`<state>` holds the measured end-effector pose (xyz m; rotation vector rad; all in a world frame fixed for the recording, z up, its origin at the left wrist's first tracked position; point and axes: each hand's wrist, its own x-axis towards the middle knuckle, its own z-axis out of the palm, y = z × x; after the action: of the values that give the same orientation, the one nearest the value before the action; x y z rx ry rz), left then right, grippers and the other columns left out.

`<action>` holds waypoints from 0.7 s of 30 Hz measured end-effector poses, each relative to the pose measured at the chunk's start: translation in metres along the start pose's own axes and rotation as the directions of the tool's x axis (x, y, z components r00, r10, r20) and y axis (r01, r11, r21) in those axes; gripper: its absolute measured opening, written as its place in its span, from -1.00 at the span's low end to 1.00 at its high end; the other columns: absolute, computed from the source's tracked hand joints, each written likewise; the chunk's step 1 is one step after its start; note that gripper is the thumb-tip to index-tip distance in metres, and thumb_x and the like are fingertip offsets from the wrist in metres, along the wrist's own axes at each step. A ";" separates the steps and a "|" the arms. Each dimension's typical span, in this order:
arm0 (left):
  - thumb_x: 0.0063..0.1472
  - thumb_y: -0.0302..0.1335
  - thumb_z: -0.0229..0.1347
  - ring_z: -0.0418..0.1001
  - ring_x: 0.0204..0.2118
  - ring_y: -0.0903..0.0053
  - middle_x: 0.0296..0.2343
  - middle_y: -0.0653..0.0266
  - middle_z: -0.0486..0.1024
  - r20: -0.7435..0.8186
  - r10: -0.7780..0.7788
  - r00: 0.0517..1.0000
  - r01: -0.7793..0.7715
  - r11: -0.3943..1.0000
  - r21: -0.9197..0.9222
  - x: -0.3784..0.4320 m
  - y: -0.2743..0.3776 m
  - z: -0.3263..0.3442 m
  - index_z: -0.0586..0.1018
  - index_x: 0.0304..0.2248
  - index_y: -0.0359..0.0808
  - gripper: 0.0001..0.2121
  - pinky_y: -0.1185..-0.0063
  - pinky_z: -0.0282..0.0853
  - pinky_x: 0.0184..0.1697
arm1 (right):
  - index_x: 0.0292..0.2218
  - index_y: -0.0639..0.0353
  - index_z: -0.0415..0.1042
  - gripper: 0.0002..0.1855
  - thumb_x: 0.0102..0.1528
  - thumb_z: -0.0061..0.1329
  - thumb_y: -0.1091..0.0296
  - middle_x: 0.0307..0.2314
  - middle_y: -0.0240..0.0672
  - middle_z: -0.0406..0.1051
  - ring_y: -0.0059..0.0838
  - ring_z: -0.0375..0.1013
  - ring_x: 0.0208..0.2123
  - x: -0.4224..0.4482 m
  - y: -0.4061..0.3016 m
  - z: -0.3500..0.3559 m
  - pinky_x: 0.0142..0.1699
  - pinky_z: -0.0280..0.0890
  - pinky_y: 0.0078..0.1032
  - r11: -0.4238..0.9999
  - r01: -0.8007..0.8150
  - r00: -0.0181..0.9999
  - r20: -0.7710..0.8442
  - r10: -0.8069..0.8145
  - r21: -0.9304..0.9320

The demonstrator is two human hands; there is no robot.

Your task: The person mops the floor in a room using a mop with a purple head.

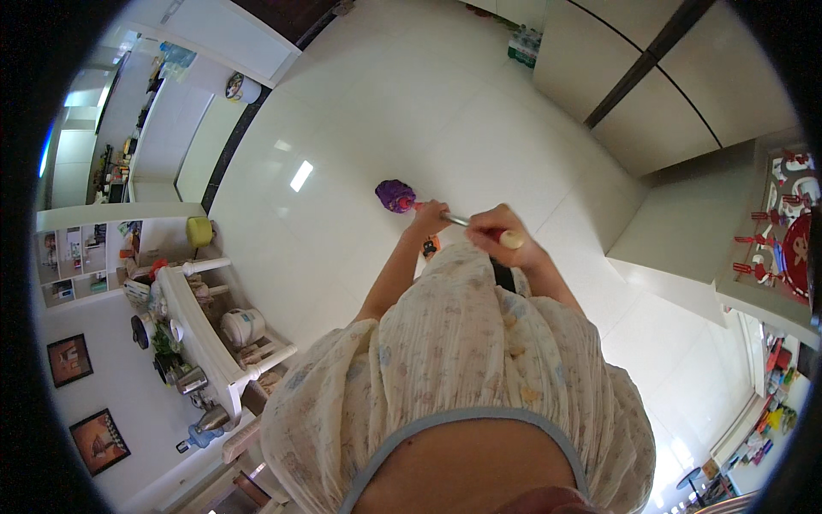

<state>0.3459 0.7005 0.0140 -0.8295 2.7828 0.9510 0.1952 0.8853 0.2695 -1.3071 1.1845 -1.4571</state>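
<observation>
A mop with a purple head (395, 195) rests on the pale tiled floor ahead of me. Its metal handle (456, 219) slants from the head up towards my body. Low on the pole, close to the red fitting above the purple head, my left hand (431, 217) is wrapped around it. My right hand (504, 235) grips the upper end, and a pale round end cap (512, 239) pokes out beside the thumb. Part of an orange slipper (430, 247) shows below the pole; the rest is hidden under my patterned clothing.
To the left, a white table (205, 347) carries pots and greens, with a white appliance (243, 327) beneath. A yellow bin (199, 231) stands near a doorway. Cabinets (642, 83) line the right, near packed bottles (524, 46). A white bucket (242, 88) is at the far left.
</observation>
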 end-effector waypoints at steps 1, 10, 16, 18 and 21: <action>-0.21 -0.40 0.15 0.34 -0.44 0.23 -0.55 0.08 0.38 0.062 -0.049 0.997 0.055 0.993 -0.106 -0.002 0.000 0.003 0.44 -0.58 -0.30 -0.81 0.39 0.25 -0.41 | -0.66 0.32 0.28 -0.87 -0.11 -0.15 0.53 -0.81 -0.33 0.20 -0.59 0.10 -0.76 -0.002 -0.006 -0.001 -0.64 0.01 -0.63 0.996 0.089 0.996 0.031 -0.089 -0.007; -0.20 -0.56 0.07 0.34 -0.44 0.22 -0.57 0.10 0.39 -0.163 0.024 0.986 -0.062 0.971 -0.230 -0.020 0.025 0.019 0.42 -0.58 -0.30 -0.90 0.43 0.22 -0.40 | -0.70 0.26 0.20 -0.81 -0.15 -0.08 0.55 -0.82 -0.31 0.14 -0.48 0.06 -0.77 -0.027 0.018 -0.009 -0.63 -0.04 -0.52 0.965 0.262 0.965 0.006 -0.261 -0.024; -0.19 -0.53 0.05 0.34 -0.43 0.23 -0.53 0.11 0.40 -0.070 0.005 0.998 -0.017 0.986 -0.166 -0.001 0.050 0.011 0.43 -0.55 -0.29 -0.89 0.42 0.26 -0.38 | -0.70 0.27 0.19 -0.80 -0.10 -0.12 0.51 -0.80 -0.33 0.14 -0.49 0.08 -0.76 -0.030 0.007 -0.035 -0.61 -0.04 -0.54 0.978 0.186 0.980 -0.057 -0.192 -0.094; -0.19 -0.51 0.05 0.34 -0.41 0.23 -0.52 0.12 0.40 -0.018 -0.037 0.999 0.036 0.998 -0.045 0.012 0.069 0.009 0.44 -0.52 -0.27 -0.87 0.41 0.26 -0.37 | -0.70 0.28 0.19 -0.79 -0.09 -0.15 0.52 -0.80 -0.34 0.14 -0.50 0.06 -0.77 -0.035 0.011 -0.051 -0.61 -0.04 -0.56 0.996 0.093 0.990 -0.101 -0.093 -0.013; -0.23 -0.46 0.06 0.34 -0.34 0.21 -0.50 0.14 0.39 0.012 -0.142 0.990 0.141 0.987 0.074 0.025 0.092 0.019 0.47 -0.49 -0.23 -0.81 0.39 0.28 -0.34 | -0.71 0.30 0.19 -0.79 -0.08 -0.21 0.54 -0.80 -0.33 0.17 -0.52 0.09 -0.76 -0.046 0.013 -0.076 -0.61 0.00 -0.60 1.000 0.001 0.983 -0.183 0.002 0.014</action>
<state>0.2748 0.7605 0.0423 -0.9875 2.6840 0.8242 0.1249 0.9356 0.2455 -1.1822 1.2895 -1.6103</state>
